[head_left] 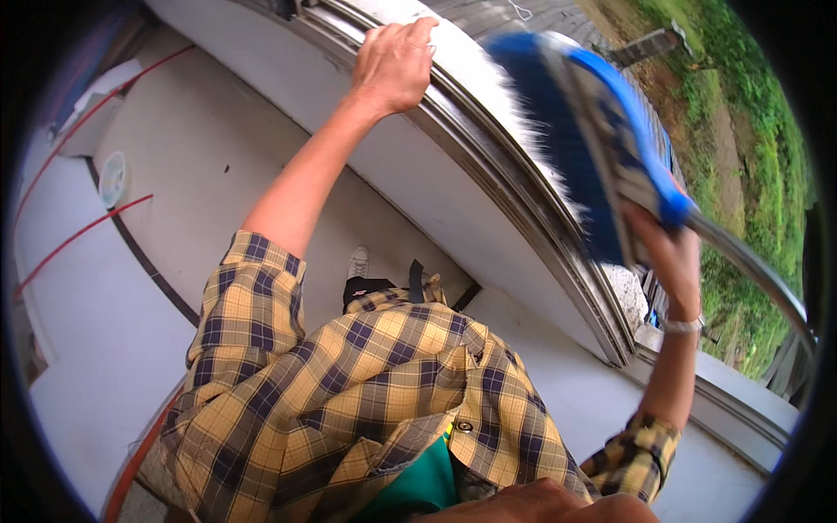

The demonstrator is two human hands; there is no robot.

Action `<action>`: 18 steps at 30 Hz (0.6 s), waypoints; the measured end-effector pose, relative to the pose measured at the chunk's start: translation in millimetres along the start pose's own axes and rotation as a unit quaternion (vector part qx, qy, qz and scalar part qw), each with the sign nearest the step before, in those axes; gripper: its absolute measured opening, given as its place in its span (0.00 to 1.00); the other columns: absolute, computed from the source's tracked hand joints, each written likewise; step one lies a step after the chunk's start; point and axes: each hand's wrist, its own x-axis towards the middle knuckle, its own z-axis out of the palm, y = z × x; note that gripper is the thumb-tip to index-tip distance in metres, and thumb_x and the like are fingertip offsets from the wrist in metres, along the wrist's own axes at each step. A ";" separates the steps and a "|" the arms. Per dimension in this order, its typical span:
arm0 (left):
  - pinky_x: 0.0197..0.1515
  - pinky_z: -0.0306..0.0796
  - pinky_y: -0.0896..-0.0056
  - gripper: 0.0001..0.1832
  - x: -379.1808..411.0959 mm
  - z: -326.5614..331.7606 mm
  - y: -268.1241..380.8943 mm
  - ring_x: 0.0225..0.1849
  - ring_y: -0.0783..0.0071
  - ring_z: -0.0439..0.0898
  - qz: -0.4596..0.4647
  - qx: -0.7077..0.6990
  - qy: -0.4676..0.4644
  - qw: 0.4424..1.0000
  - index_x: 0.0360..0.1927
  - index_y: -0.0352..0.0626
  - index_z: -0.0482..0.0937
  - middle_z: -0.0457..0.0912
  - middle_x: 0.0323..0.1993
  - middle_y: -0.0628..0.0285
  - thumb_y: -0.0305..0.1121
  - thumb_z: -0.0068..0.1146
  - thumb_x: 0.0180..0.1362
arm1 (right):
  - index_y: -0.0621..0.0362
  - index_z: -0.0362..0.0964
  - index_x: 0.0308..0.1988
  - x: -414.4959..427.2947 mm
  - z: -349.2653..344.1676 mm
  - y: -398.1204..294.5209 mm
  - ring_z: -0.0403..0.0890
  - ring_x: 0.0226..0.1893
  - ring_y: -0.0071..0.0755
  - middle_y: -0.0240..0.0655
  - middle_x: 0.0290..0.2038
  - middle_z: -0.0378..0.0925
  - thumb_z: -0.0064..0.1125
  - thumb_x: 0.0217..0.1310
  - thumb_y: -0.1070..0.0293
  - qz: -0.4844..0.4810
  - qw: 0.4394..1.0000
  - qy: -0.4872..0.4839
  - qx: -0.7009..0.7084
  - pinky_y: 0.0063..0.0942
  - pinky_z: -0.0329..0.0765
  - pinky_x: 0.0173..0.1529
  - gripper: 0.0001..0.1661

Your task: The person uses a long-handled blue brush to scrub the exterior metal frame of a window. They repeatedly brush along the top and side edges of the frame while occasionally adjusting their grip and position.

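Note:
My left hand grips the metal track of a sliding window sill, fingers over its outer edge. Outside the opening, my right hand holds a blue broom close to where the head meets the handle. The broom's dark blue bristles have white tips and point toward the white outer ledge. Motion blurs the broom head, so I cannot tell whether the bristles touch the ledge. Its metal handle runs off to the lower right.
Below the sill is a white wall and a grey floor, with my shoe on it. A round plastic container and thin red lines are at left. Outside lie a weathered roof and green plants.

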 end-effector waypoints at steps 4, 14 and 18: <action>0.60 0.67 0.57 0.27 -4.2 -9.7 3.6 0.55 0.53 0.76 -0.023 -0.070 0.052 0.996 0.63 0.44 0.67 0.79 0.54 0.52 0.23 0.44 0.57 | 0.61 0.73 0.56 36.4 52.5 -16.9 0.82 0.37 0.36 0.44 0.40 0.82 0.64 0.56 0.72 -0.077 0.987 -0.109 -0.089 0.34 0.77 0.47 0.26; 0.58 0.65 0.54 0.21 -218.1 -4.4 -8.6 0.54 0.49 0.72 -0.240 -0.069 0.064 0.966 0.51 0.37 0.74 0.74 0.54 0.50 0.18 0.47 0.51 | 0.64 0.74 0.55 -13.9 -123.0 -0.2 0.81 0.37 0.29 0.39 0.39 0.83 0.61 0.57 0.70 0.106 0.944 -0.022 -0.312 0.31 0.78 0.44 0.25; 0.60 0.66 0.53 0.18 -243.7 40.2 39.7 0.55 0.46 0.72 -0.286 -0.193 -0.053 0.937 0.47 0.39 0.76 0.74 0.53 0.49 0.21 0.51 0.51 | 0.59 0.69 0.62 52.6 -1.7 -76.0 0.81 0.40 0.29 0.38 0.42 0.83 0.61 0.60 0.69 -0.059 0.987 -0.068 -0.136 0.33 0.79 0.46 0.30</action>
